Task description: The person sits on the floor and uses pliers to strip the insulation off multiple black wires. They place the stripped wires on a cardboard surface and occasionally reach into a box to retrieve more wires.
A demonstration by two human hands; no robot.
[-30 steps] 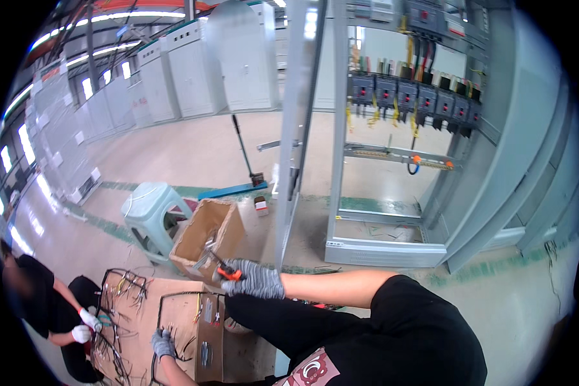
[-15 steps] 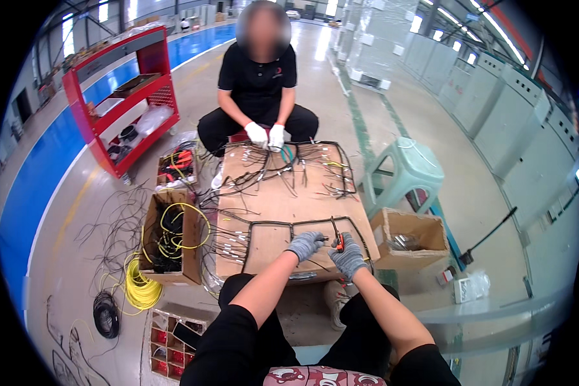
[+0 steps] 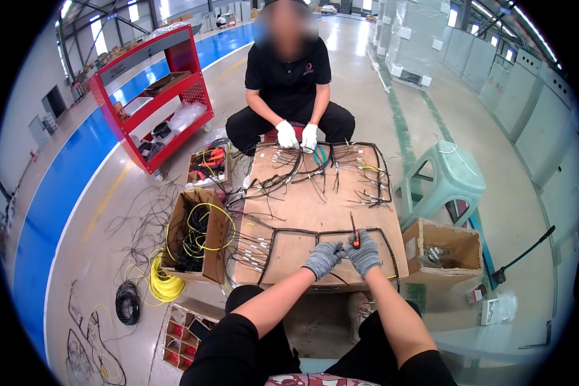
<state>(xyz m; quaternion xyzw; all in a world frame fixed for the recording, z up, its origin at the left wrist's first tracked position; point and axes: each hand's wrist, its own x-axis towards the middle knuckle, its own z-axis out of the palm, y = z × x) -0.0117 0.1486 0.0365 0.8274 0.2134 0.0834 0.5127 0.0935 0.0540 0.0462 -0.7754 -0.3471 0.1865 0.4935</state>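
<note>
My left hand point(image 3: 325, 258), in a grey knit glove, is closed over the near stretch of the wire harness, its fingertips meeting my right hand. A thin dark wire end seems pinched there, mostly hidden by the fingers. In my right hand point(image 3: 365, 255), gloved alike, an orange-handled hand tool point(image 3: 356, 240) is gripped with its slim dark end pointing up and away. Around both hands lies a black-wrapped wire harness point(image 3: 296, 230), bent into a frame on a brown board point(image 3: 289, 217). White-labelled wire ends point(image 3: 253, 249) fan out at its left side.
Opposite, a co-worker's white-gloved hands point(image 3: 297, 136) work on a second harness point(image 3: 360, 147) near teal-handled pliers point(image 3: 320, 154). Boxes of cable point(image 3: 206, 257) and small parts point(image 3: 453, 270) flank the board. A green stool point(image 3: 441, 177) stands right; a yellow cable coil point(image 3: 166, 283) lies left on the floor.
My two hands have come together, and the tool in the right one now points more upright. The whole scene has shifted rightward in the view.
</note>
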